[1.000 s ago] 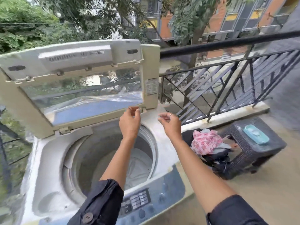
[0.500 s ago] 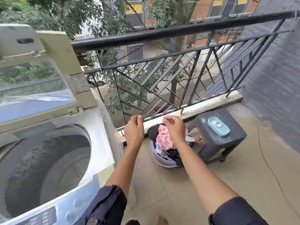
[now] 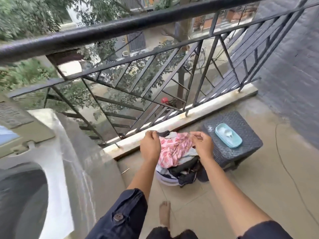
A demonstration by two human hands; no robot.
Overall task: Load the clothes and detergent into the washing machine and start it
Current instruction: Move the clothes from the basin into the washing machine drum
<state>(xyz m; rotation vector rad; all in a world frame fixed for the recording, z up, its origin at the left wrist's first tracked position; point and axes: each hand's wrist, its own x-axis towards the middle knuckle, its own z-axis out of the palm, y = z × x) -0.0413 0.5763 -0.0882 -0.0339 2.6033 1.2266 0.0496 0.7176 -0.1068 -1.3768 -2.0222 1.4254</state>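
Observation:
A pale round basket [image 3: 165, 180] on the balcony floor holds a heap of clothes, with a pink patterned cloth [image 3: 172, 150] on top and dark garments [image 3: 185, 171] below. My left hand [image 3: 150, 146] and my right hand [image 3: 203, 144] hang in the air above the heap, fingers loosely curled, holding nothing. A teal tray of white detergent powder [image 3: 228, 137] lies on a dark woven stool [image 3: 245, 149] to the right of the basket. The washing machine [image 3: 60, 169] fills the lower left, its drum [image 3: 20, 200] uncovered and its lid [image 3: 19, 125] raised.
A black metal railing [image 3: 131, 28] runs across the balcony edge above a low concrete kerb [image 3: 172, 125]. A dark grey wall [image 3: 293, 75] closes the right side. My bare foot [image 3: 164, 214] stands on the tiled floor just before the basket.
My view has swung right, from the machine's raised lid to the basket. Both hands left the lid and now hover over the clothes.

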